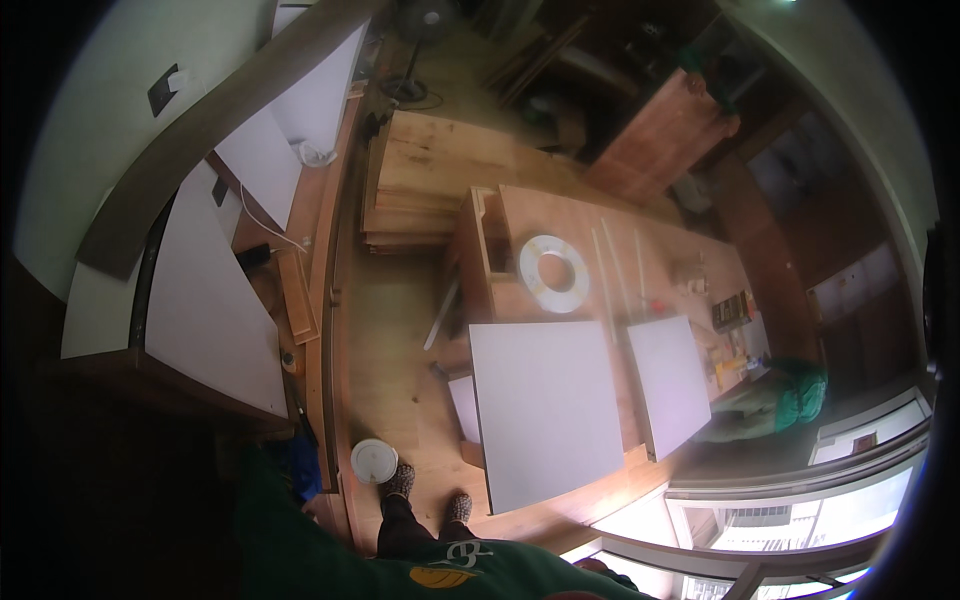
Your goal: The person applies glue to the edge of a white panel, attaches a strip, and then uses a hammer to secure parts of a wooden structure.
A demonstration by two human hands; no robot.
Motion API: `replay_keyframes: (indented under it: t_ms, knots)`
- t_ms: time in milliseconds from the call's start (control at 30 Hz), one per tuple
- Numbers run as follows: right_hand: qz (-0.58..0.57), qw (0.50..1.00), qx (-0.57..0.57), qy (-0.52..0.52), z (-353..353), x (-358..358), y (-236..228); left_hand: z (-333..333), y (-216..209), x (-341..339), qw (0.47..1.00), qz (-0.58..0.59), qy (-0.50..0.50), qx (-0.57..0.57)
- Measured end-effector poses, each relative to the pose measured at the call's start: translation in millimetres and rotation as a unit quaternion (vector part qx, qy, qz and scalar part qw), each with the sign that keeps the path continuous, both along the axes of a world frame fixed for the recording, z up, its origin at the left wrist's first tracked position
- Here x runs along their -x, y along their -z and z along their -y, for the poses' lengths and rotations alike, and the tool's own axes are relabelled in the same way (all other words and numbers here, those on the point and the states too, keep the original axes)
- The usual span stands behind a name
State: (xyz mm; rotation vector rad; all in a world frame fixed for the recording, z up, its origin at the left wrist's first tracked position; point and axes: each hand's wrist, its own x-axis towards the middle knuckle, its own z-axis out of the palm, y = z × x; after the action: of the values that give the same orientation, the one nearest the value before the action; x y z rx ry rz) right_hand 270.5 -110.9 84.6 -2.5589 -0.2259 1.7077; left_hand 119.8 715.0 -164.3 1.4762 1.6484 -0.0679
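My left arm, in a dark green sleeve [270, 525], hangs at the lower left. Its hand [311, 508] barely shows beside a blue cloth-like thing [305, 466], with the fingers too dark and hidden to read. I cannot make out my right hand at the lower edge. By my feet stands a round white bucket or tub [375, 461]. To the right, a large white panel [548, 410] lies at the near end of a wooden worktable [560, 208]. A second white panel [668, 383] lies beyond it, and a white roll of edging strip [553, 273] rests farther back.
White cabinet panels [210, 300] and a long curved-looking board [215, 125] line the left wall. Stacked plywood [440, 175] lies ahead. A person in green [800, 390] leans at the table's right side; another handles a wooden panel [655, 135]. A fan [405, 85] stands far back.
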Motion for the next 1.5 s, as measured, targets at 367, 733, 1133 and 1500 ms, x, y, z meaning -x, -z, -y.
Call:
replay_keyframes:
  t_ms: [367,733,1133,1500]
  knots:
    - [0.007,0.993,0.052,0.102,-46.4,0.9,-33.9,-42.3,20.1,-14.8,0.999,0.005,-0.049,0.016]
    - [0.052,0.989,0.043,0.128,-15.6,4.7,-29.9,-44.1,38.1,-43.9,0.997,0.029,-0.057,0.044]
    - [0.044,0.989,0.066,0.125,-23.8,16.1,-34.1,-51.6,46.9,-38.2,0.996,0.037,-0.057,0.050]
    - [0.032,0.986,0.107,0.124,-39.1,16.2,-44.9,-58.5,44.7,-24.9,0.995,0.049,-0.062,0.059]
